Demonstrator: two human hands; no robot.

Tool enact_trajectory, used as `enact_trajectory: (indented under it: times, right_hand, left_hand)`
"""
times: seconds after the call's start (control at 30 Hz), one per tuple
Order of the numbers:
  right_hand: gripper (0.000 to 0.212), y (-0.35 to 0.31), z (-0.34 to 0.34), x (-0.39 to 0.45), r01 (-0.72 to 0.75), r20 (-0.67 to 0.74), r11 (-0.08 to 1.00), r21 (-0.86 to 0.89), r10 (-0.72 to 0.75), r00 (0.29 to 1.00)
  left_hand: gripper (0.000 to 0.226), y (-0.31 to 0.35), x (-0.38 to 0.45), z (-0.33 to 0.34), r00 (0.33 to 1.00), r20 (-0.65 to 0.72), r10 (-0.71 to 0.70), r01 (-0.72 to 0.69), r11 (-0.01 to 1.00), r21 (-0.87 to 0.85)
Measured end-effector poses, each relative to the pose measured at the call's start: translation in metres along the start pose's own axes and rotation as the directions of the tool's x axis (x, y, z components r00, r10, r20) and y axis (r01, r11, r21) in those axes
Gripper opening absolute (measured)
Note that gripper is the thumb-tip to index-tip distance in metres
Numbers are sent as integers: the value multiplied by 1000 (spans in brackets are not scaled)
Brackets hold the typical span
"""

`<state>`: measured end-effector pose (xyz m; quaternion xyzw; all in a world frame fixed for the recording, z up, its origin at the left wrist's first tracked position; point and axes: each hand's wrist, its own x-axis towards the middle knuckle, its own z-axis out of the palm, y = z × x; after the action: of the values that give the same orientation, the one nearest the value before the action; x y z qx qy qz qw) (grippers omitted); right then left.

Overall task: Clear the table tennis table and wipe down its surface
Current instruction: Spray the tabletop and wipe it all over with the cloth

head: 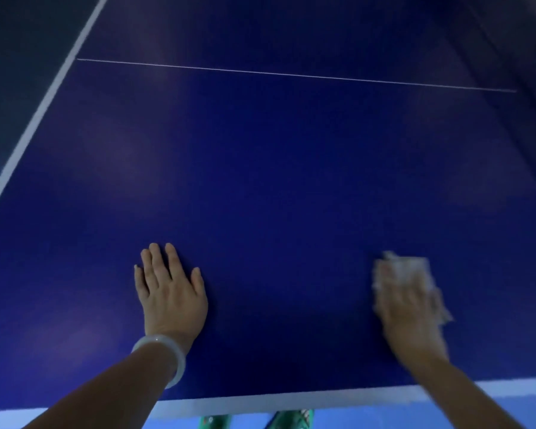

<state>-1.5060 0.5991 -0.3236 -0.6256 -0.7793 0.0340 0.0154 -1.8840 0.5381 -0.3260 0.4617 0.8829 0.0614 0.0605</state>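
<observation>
Right hand [410,300] presses the pale cloth [415,267] flat onto the table [276,181]; left hand [171,289] braces, fingers straight. Unwiped blue stretches ahead and leftward.

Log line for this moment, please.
wiping | left hand flat on table | right hand presses cloth, blurred

The deep-blue table tennis table [276,181] is lying bare before me, white lines edging it and a thin centre line crossing far off, while a pale, crumpled cloth [415,267] (blurred) is lying flat near its right front edge.
</observation>
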Motion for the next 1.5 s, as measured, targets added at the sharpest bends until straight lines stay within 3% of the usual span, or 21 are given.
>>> enact_trajectory:
  times: [0.07,0.13,0.2,0.3,0.37,0.43,0.5,0.57,0.63,0.7,0.77,0.83,0.9,1.0,1.07,1.13,1.2,1.27,1.33,1.4,1.5]
  right_hand:
    - [58,14,-15,-3,-467,44,873,142,466,884]
    - [59,-26,-10,-7,-618,37,768,171,622,782]
    - [61,-94,-1,-21,-524,-75,844,115,533,843]
    - [70,-200,12,-61,-52,-105,998,22,54,993]
    - [68,-230,22,-91,255,-47,966,31,-254,966]
    - [67,-213,21,-100,404,-49,914,28,-403,914]
    - [63,-170,16,-104,334,-34,943,-18,-334,942]
    - [56,-115,9,-109,9,-80,1000,-26,-11,997]
    - [58,-82,1,-114,-438,-65,896,76,443,894]
    - [57,-92,-3,-110,-615,-43,776,143,625,779]
    - [73,-127,0,-106,-486,-76,870,84,492,867]
    - [74,-170,8,-110,-195,-93,979,52,199,976]
    - [62,-199,17,-123,22,-77,989,145,-11,997]
    - [59,-176,17,-125,180,-25,965,194,-178,984]
    - [59,-135,14,-120,122,-11,980,156,-122,992]
    - [57,-83,7,-115,-135,-63,983,126,143,988]
    - [55,-43,-2,-112,-432,-80,888,159,448,891]
    - [58,-34,-2,-109,-555,-78,807,202,578,812]
    - [62,-48,2,-110,-513,-90,830,218,541,836]
    - [62,-65,6,-120,-352,-110,901,255,388,915]
    - [59,-42,8,-135,-116,-98,960,256,145,985]
  left_hand:
    - [68,1,0,-1,1000,7,4,-4,1000,2]
    - [67,3,-1,-4,1000,6,3,-3,1000,2]
    - [68,3,-1,-6,1000,17,-6,5,1000,8]
    - [69,2,-1,-8,999,41,4,-4,1000,12]
    - [69,0,-1,-8,999,51,12,-12,1000,0]
    - [69,-1,-1,-8,999,46,20,-19,1000,-23]
    - [69,-3,-1,-6,999,40,26,-24,999,-38]
    - [69,-3,-2,-6,999,34,33,-31,998,-54]
    - [69,-3,-2,-8,998,48,36,-33,997,-71]
    - [69,-3,-4,-11,996,73,43,-37,996,-83]
    - [70,-7,-4,-13,995,80,61,-52,992,-111]
    - [69,-13,-3,-14,992,74,102,-90,986,-141]
    - [64,-16,-4,-15,980,66,189,-173,965,-198]
    - [54,3,-22,-15,907,39,420,-386,864,-324]
    - [53,30,-40,-12,837,48,545,-498,796,-345]
    - [52,63,-57,-9,781,59,622,-564,743,-361]
    - [53,97,-71,-4,732,63,678,-616,699,-362]
    - [55,130,-82,1,692,62,720,-658,664,-355]
    - [57,163,-90,5,662,62,747,-687,638,-347]
    - [60,196,-94,11,646,70,760,-709,632,-314]
    - [65,238,-99,24,706,168,688,-639,721,-268]
